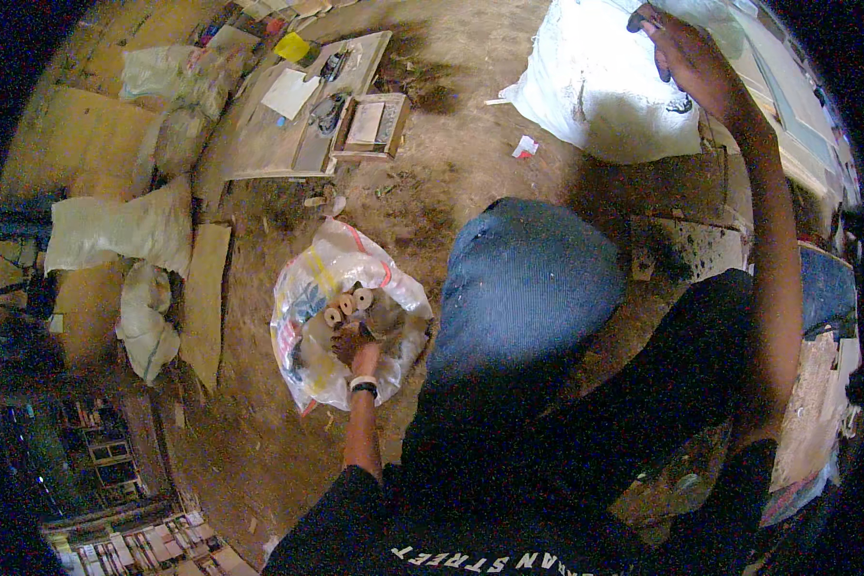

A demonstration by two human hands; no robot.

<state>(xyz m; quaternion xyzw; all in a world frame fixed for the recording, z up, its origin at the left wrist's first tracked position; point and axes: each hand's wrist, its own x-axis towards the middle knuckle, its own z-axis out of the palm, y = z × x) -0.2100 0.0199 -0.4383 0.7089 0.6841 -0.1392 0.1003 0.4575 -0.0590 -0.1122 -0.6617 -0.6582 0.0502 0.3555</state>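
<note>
My left hand (353,348) reaches into an open clear plastic bag (405,357) on the floor at centre left. Its fingers are closed against a row of round wooden pieces with centre holes (346,303), seen end-on; parts of the fingers are hidden. Up at the right, my right arm is stretched out far ahead. My right hand (680,56) is over a large, bulging white sack (595,91), its fingers bent and apart with nothing seen between them. Whether it touches the sack I cannot tell.
My bent knee (538,269) in blue trousers stands between bag and sack. A wooden board (259,134) with tools and a small wooden box (372,127) lie ahead on the dirt floor. Stuffed sacks (125,230) and cardboard line the left; a speckled board (686,254) lies right of the knee.
</note>
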